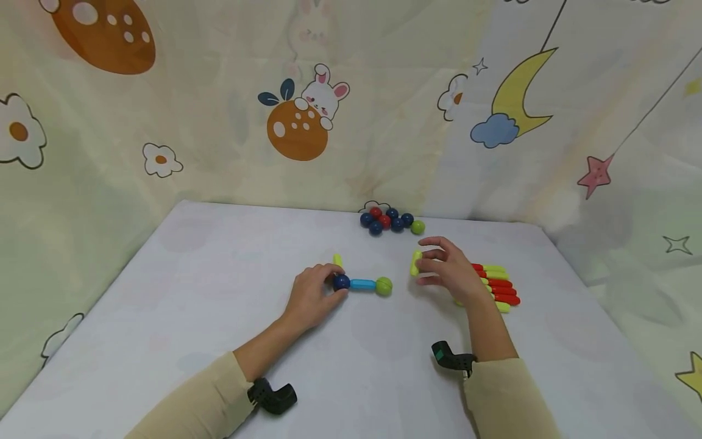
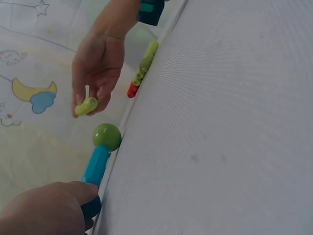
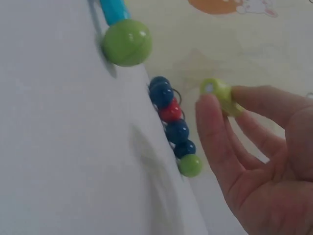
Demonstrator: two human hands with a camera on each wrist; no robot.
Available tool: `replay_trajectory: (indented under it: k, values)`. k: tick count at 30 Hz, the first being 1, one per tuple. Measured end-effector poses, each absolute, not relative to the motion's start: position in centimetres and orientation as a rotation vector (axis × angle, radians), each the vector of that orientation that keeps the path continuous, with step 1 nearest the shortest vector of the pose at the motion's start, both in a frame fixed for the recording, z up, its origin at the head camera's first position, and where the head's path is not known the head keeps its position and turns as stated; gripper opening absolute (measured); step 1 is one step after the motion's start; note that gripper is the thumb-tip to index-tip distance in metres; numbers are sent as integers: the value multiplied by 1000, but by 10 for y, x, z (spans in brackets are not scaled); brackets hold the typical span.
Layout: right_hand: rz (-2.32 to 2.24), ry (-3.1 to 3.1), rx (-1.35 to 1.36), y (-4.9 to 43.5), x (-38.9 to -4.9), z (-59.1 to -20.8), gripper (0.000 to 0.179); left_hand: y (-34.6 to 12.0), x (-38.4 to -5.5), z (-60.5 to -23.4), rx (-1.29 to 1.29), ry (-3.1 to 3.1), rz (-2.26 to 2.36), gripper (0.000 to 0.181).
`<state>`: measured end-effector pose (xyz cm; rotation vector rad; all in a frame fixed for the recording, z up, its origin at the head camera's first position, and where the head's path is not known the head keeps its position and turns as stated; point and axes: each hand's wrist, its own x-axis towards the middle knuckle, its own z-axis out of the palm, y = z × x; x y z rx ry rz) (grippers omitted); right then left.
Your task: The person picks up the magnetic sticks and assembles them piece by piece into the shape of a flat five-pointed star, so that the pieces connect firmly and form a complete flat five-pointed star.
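Note:
My left hand (image 1: 314, 296) grips a dark blue ball (image 1: 341, 281) between thumb and fingers, low over the table. A light blue rod (image 1: 362, 285) joins that ball to a green ball (image 1: 384, 286) on its right. Behind the blue ball a yellow-green rod (image 1: 337, 260) sticks up past my fingers, its lower end hidden. My right hand (image 1: 446, 271) pinches another yellow-green rod (image 3: 222, 96) between thumb and fingers, raised above the table to the right of the green ball. In the left wrist view this rod (image 2: 86, 106) hangs beyond the green ball (image 2: 107, 137).
At the table's back edge sits a cluster of dark blue, red and green balls (image 1: 397, 225). Several red and yellow-green rods (image 1: 501, 291) lie in rows right of my right hand, partly hidden by it. The white table (image 1: 164, 317) meets a printed cloth wall (image 1: 219, 122).

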<state>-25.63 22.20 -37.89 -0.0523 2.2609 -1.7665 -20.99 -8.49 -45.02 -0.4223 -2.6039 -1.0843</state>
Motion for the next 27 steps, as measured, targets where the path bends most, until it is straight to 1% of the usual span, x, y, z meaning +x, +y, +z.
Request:
replay_trajectory:
  k: [10, 27]
  values:
    - [-1918, 2168, 197, 203, -269, -397, 53, -85, -209, -450, -431, -2600, -1090, 36]
    - [-1799, 2245, 169, 187, -274, -409, 47, -84, -211, -450, -419, -2592, -1092, 36]
